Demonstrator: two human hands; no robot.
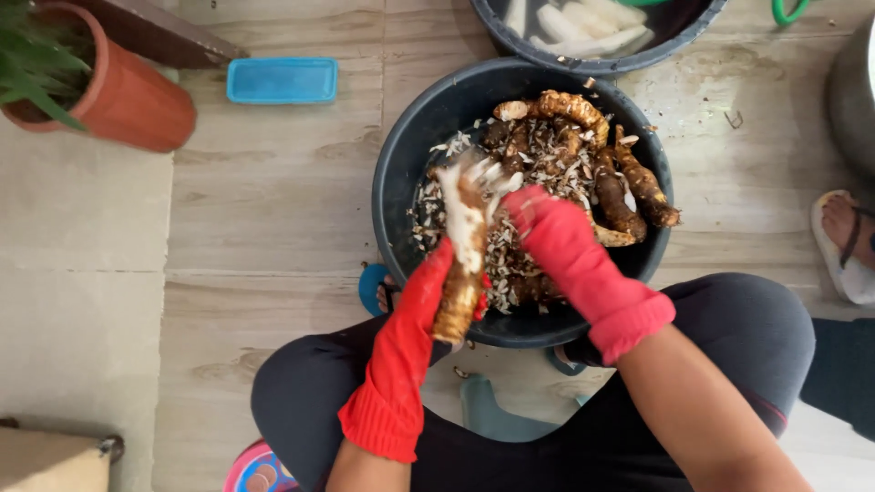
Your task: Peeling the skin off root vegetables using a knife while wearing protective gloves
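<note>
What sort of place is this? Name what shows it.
Probably a home patio or yard floor used for food preparation. A potted plant stands on the tiled floor, and gloved hands, left and right, peel a root over a dark basin of roots.

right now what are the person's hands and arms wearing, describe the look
Both the left hand and the right hand wear bright red rubber gloves with ribbed cuffs reaching past the wrists. The forearms above the cuffs are bare: no sleeves, watch or jewellery visible.

Red-gloved hands [492,264] around root [462,264] over basin [396,173]
</note>
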